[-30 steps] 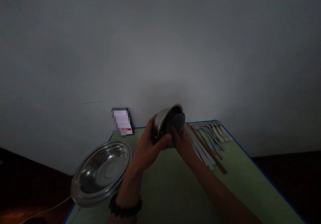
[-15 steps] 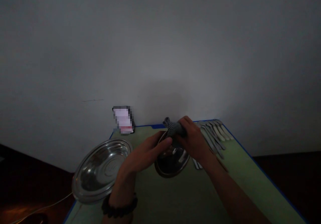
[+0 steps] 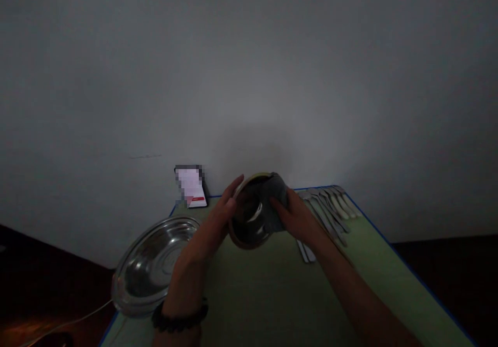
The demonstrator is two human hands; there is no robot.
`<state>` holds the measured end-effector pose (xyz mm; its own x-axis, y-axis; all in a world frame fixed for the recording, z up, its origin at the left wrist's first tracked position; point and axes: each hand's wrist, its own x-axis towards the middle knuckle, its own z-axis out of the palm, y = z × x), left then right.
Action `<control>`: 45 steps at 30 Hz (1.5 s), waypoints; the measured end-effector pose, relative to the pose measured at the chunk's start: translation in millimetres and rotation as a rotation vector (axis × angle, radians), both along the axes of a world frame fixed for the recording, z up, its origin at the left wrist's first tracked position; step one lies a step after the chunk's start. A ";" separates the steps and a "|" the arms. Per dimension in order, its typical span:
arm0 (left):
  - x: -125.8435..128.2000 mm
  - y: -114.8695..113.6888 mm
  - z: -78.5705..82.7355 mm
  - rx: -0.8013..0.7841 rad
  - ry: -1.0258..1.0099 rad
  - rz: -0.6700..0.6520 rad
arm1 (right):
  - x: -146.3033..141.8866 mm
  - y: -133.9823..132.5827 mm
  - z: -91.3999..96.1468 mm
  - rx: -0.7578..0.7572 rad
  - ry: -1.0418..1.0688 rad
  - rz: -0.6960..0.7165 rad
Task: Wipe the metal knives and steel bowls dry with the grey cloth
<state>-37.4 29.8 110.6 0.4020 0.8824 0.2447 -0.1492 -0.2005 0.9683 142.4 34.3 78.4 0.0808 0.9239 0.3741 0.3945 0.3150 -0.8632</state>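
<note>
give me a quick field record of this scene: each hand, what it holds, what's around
left hand: grips the small steel bowl by its rim, lifted and tilted, inside facing the camera
right hand: presses a grey cloth into the bowl
left of hands: large steel basin at the green table's left edge
right of hands: spoons laid in a row
light: dim

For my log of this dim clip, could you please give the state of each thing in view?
small steel bowl: lifted, tilted, opening toward the camera.
grey cloth: bunched, pressed into the bowl.
left hand: gripping the bowl's rim.
right hand: closed on the cloth.
large steel basin: upright, empty, at the table's left edge.
spoons: lying flat in a row.
phone: propped against the wall, screen lit.
</note>
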 end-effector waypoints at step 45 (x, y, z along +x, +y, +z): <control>15.5 -0.1 -17.3 -0.191 -0.248 -0.164 | -4.9 -19.1 24.0 0.289 -0.490 -0.263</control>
